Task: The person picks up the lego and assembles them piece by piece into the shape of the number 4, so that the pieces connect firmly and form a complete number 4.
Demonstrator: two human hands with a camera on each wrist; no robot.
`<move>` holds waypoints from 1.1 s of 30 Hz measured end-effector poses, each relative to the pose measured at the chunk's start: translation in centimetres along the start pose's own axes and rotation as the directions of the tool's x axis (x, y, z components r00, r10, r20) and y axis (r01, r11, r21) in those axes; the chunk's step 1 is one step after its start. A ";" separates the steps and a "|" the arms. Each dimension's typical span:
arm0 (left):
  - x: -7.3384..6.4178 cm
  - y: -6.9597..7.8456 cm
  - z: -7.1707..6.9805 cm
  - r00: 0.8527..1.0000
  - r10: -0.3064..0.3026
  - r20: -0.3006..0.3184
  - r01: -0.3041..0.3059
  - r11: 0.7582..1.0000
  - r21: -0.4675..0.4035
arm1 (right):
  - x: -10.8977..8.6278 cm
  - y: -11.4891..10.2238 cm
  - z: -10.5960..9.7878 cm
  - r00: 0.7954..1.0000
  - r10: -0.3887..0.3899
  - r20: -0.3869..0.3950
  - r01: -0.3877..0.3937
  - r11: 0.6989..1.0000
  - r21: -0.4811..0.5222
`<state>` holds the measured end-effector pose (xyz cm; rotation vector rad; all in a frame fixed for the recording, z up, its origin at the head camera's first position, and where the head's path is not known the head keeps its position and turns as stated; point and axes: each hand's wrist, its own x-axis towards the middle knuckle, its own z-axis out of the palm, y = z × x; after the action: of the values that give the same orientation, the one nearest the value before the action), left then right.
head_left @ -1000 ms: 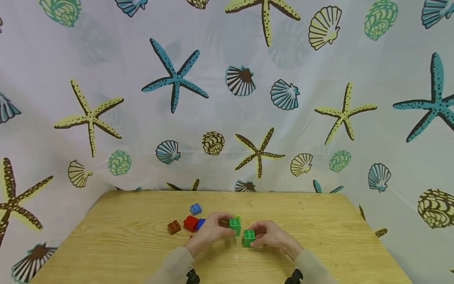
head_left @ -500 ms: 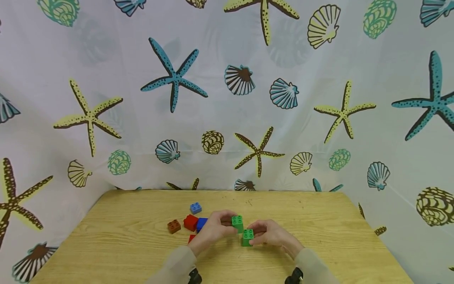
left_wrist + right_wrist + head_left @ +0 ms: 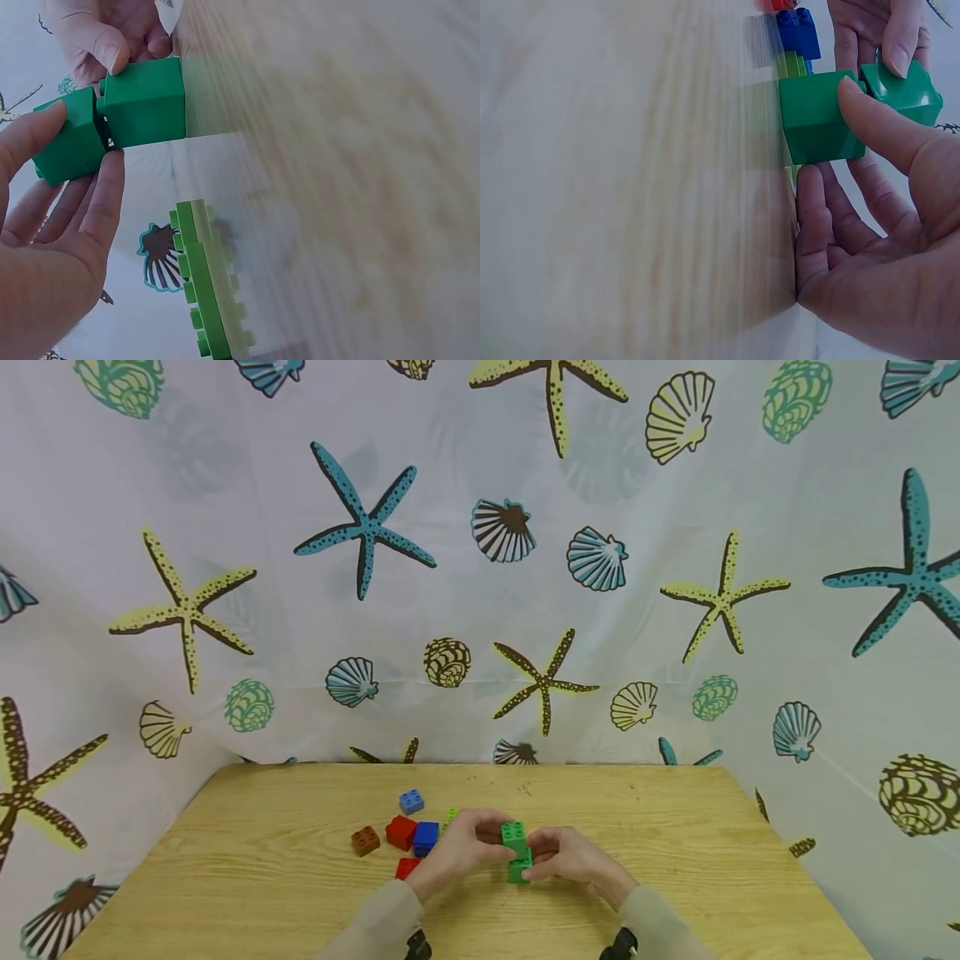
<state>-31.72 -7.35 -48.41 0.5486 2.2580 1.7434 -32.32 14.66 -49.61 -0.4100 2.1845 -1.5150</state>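
Near the middle of the wooden table, my left hand [image 3: 461, 852] pinches a green toy brick [image 3: 513, 837] between thumb and fingers. Directly beneath is a second green brick [image 3: 517, 872], standing on the table, with my right hand [image 3: 573, 860] pinching it from the right. In the left wrist view the upper brick [image 3: 71, 139] tilts against the studs of the lower brick [image 3: 146, 101], and a narrow gap shows between them. The right wrist view has the right thumb lying across the side of the lower brick [image 3: 817, 116]; its other fingers are on the opposite side.
Left of the hands lie a dark blue brick [image 3: 426, 837], two red bricks [image 3: 401, 832], a brown brick [image 3: 365, 840] and a lighter blue brick [image 3: 411, 801]. Light green bricks [image 3: 199, 277] are partly hidden behind the left hand in the head view. A patterned curtain [image 3: 480, 610] hangs behind the table.
My left hand has carried its green brick to the right, from beside the other green brick to on top of it. My right hand and its brick have shifted slightly left.
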 end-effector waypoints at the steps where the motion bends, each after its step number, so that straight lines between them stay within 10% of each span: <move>1: 0.0 0.0 0.1 1.000 -0.001 0.002 0.001 1.000 0.004 | 0.0 0.0 0.0 1.000 -0.003 0.002 0.003 1.000 0.003; 33: 0.6 0.7 0.1 0.997 0.019 0.072 -0.032 0.981 0.190 | 0.0 0.1 0.4 1.000 -0.016 -0.020 0.015 0.999 -0.038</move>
<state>-32.12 -6.82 -47.77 0.6687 2.3930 1.5021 -32.06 14.34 -49.80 -0.4265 2.2343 -1.4940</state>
